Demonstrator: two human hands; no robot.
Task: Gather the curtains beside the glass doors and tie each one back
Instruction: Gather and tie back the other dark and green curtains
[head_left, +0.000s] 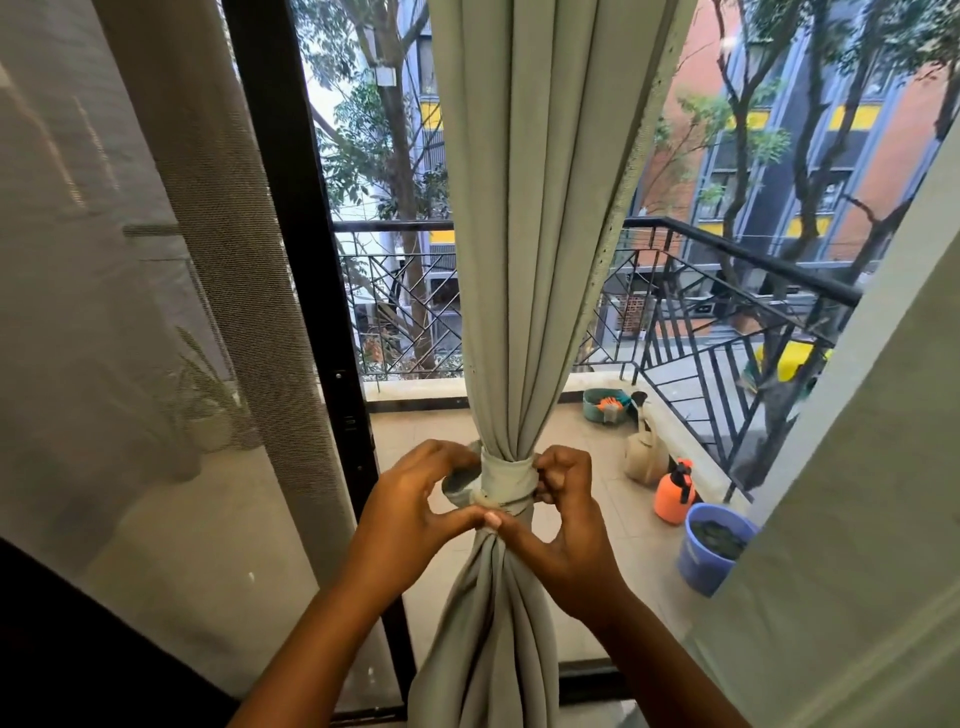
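Observation:
A grey-green curtain (530, 208) hangs in the middle of the head view, bunched into a narrow column before the glass door. A matching fabric tie-back (506, 475) wraps around its waist. My left hand (410, 514) grips the tie's left end, thumb and fingers curled around a loop of fabric. My right hand (566, 514) pinches the tie's right side, its thumb pressing the knot just under the band. Both thumbs meet at the curtain's front.
A sheer mesh curtain (171, 291) hangs at left beside the black door frame (306, 270). Another pale curtain (857, 493) fills the right edge. Beyond the glass lie a balcony railing (727, 270), a blue bucket (711, 545) and an orange sprayer (675, 491).

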